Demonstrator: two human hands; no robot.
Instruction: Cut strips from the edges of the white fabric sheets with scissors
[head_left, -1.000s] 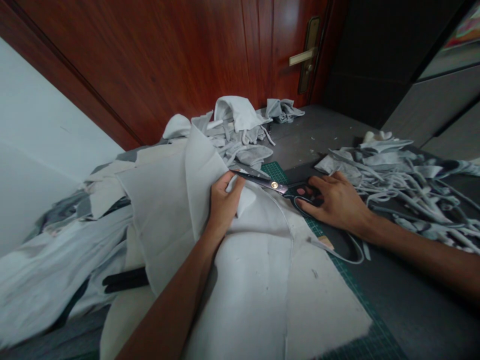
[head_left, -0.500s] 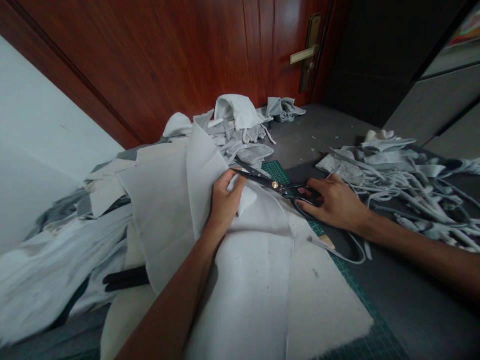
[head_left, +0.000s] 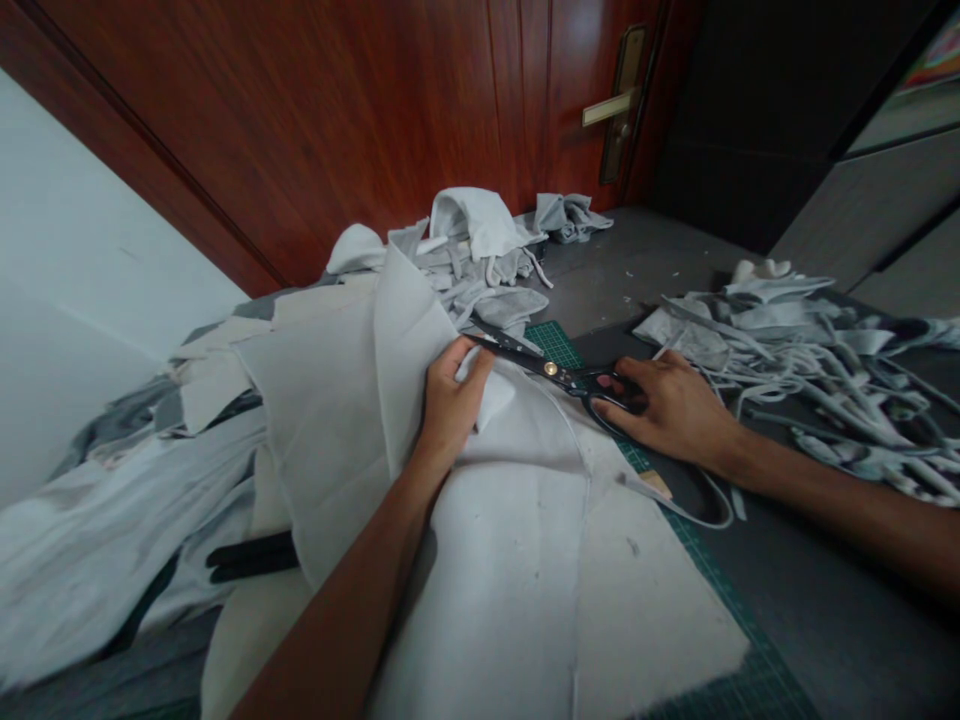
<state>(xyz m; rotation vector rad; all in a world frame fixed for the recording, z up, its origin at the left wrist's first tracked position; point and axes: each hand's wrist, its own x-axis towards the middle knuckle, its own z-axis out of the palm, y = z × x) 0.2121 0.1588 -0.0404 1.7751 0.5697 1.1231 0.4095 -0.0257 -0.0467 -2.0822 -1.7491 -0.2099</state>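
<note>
Black scissors (head_left: 551, 369) with a brass pivot are held by the handles in my right hand (head_left: 670, 405), its fingers wrapped round the loops. Their blades point left, nearly together, over the edge of the pale cloth. My left hand (head_left: 454, 392) pinches the white cloth (head_left: 495, 400) between thumb and fingers beside the blade tips. Large white fabric (head_left: 510, 560) drapes under and in front of my left forearm. A beige piece (head_left: 645, 590) lies flat at its right. The exact spot between the blades is too small to make out.
A green cutting mat (head_left: 551, 342) lies under the cloth. Right of it is a heap of grey-white strips (head_left: 810, 360). Scraps (head_left: 480, 225) are piled at the back by the wooden door (head_left: 337, 120). More fabric (head_left: 150, 530) and black handles (head_left: 255, 556) lie at the left.
The scissors' blades have drawn closer together. Both hands have stayed in nearly the same place.
</note>
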